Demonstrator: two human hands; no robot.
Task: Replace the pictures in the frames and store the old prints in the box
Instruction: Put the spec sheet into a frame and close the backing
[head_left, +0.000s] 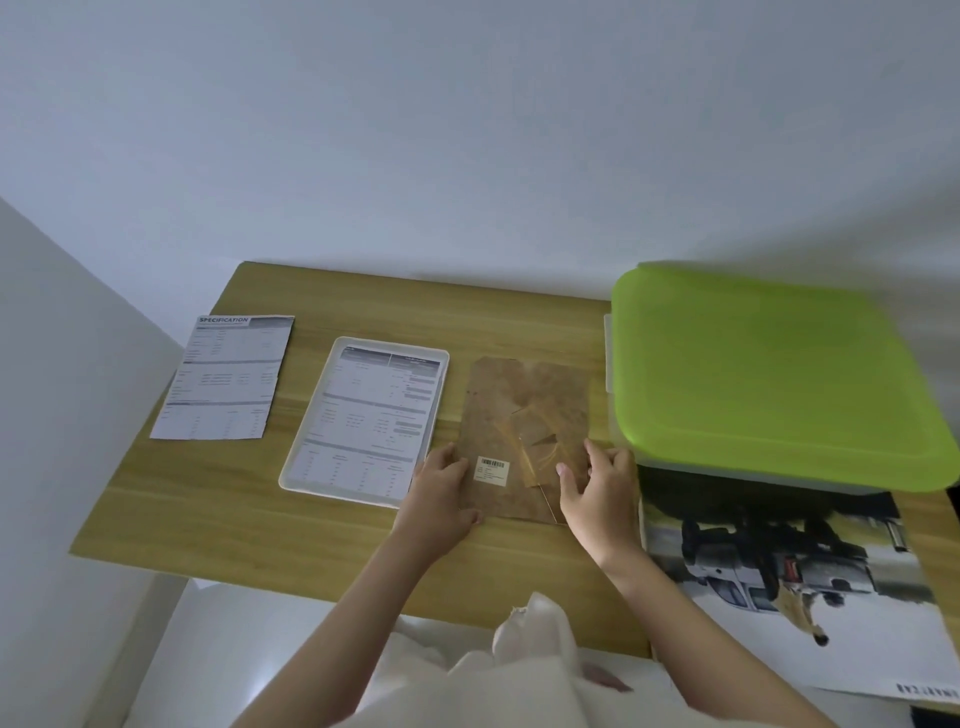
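A brown frame backing board (524, 415) with a barcode sticker lies face down in the middle of the wooden table (260, 509). My left hand (441, 493) rests on its near left corner and my right hand (597, 483) on its near right edge, fingers pressing flat. To its left a white frame (363, 421) lies with a printed sheet in it. A loose printed sheet headed "Specification" (223, 379) lies further left. At the right stands a box with a green lid (769, 374), shut. A car print (789, 587) lies in front of the box.
White walls stand behind the table and at its left. White cloth on my lap (519, 665) shows at the bottom. The car print overhangs the near edge of the table at the right.
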